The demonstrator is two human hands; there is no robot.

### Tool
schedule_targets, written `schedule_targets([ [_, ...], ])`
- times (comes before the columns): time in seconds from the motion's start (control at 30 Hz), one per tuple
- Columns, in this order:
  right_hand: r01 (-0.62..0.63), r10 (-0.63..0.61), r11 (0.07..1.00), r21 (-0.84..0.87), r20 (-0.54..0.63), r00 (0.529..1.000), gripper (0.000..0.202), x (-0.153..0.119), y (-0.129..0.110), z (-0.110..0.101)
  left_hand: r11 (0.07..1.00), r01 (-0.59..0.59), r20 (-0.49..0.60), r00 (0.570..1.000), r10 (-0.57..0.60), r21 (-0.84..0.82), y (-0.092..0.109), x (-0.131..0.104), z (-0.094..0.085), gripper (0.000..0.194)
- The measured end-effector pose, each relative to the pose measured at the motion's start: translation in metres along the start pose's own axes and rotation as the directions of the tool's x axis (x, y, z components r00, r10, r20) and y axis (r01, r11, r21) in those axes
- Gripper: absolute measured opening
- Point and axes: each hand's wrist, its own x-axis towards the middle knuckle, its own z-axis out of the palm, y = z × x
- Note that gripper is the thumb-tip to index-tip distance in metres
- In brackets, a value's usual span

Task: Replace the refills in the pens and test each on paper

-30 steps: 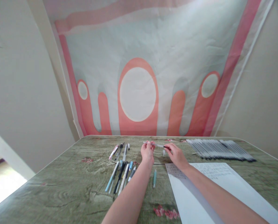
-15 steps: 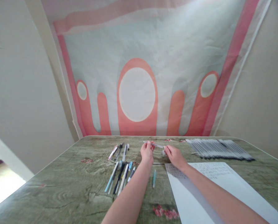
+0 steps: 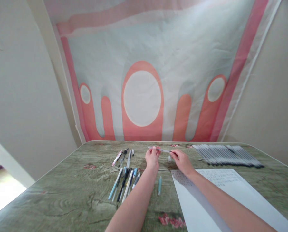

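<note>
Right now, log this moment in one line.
left hand: closed on clear pen | right hand: at the pen's dark end | nearby: teal pen, written-on paper | rest: row of clear sticks

Fingers of the left hand hide part of a slim clear pen, while those of the right hand cover some of its dark end. Handwriting on a large white sheet of paper is too small to read; the right forearm covers part of the sheet, which runs out of frame below. Slender clear sticks with dark ends blur together at right. The pink-and-grey wall hanging is cropped at top.
</note>
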Motion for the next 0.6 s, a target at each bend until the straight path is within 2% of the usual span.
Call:
schedule_targets([
  [0.23, 0.097, -0.097, 0.995, -0.015, -0.005, 0.995, 0.018, 0.0001, -0.0007, -0.0023, 1.0, 0.009, -0.05, 0.999, -0.009, 0.01, 0.0017, -0.0021, 0.0, 0.018],
  [0.37, 0.106, -0.105, 0.994, -0.033, 0.021, 0.994, 0.021, -0.0006, -0.0024, -0.0029, 1.0, 0.009, -0.06, 0.998, -0.008, 0.019, 0.0024, -0.0014, -0.0004, 0.018],
  [0.5, 0.061, -0.055, 0.994, -0.086, 0.073, 0.996, 0.03, -0.0023, -0.0032, -0.0011, 1.0, 0.007, -0.05, 0.999, -0.006, 0.018, 0.0022, -0.0015, -0.0002, 0.015],
  [0.6, -0.058, 0.064, 0.996, -0.061, 0.097, 0.993, 0.04, -0.0033, -0.0013, 0.0018, 1.0, 0.014, -0.028, 1.0, -0.014, 0.006, 0.0021, -0.0028, 0.0013, 0.014],
])
